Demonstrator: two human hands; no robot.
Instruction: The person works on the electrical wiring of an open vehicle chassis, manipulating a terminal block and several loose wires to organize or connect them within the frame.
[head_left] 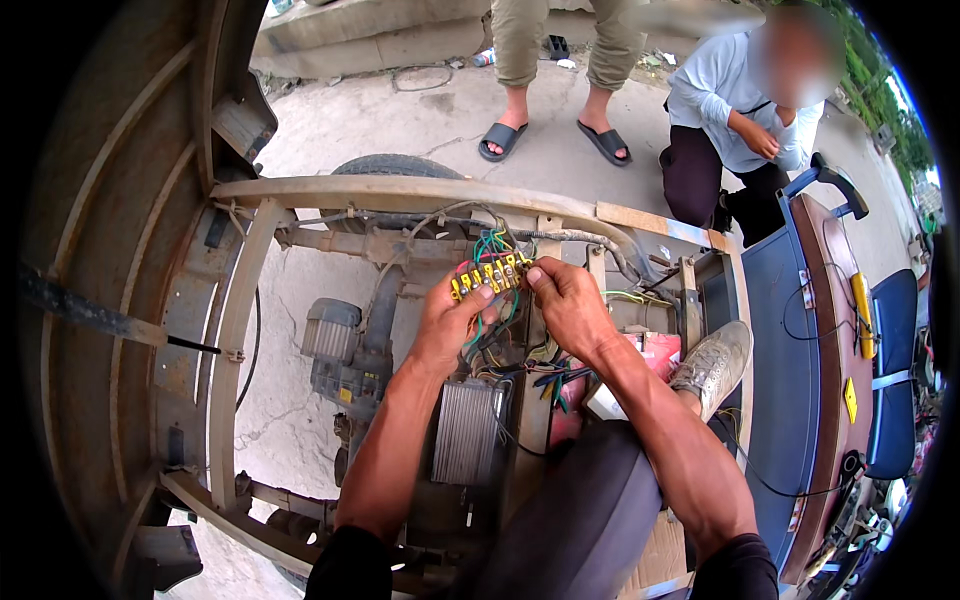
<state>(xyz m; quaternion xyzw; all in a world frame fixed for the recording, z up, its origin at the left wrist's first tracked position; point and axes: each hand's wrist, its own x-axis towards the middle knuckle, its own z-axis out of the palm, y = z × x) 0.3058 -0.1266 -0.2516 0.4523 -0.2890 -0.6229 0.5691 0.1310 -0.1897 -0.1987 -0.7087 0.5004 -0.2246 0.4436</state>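
A yellow terminal block (488,277) with a row of metal screws lies across the fingers of my left hand (440,325). The thumb of that hand presses on its near edge. My right hand (570,305) is closed in a pinch at the block's right end; what sits between its fingertips is hidden. Green and other coloured wires (494,242) rise from the block's far side, and more wires hang below it. Under my hands, a finned metal box (467,432) is fixed inside the vehicle frame (400,190).
A motor (335,330) and a tyre (395,166) lie left and beyond. My shoe (715,366) rests beside red boxes (655,352). A blue-and-brown seat panel (790,370) carries a yellow-handled tool (863,315). One person stands in sandals (605,143); another crouches in a light shirt (715,85).
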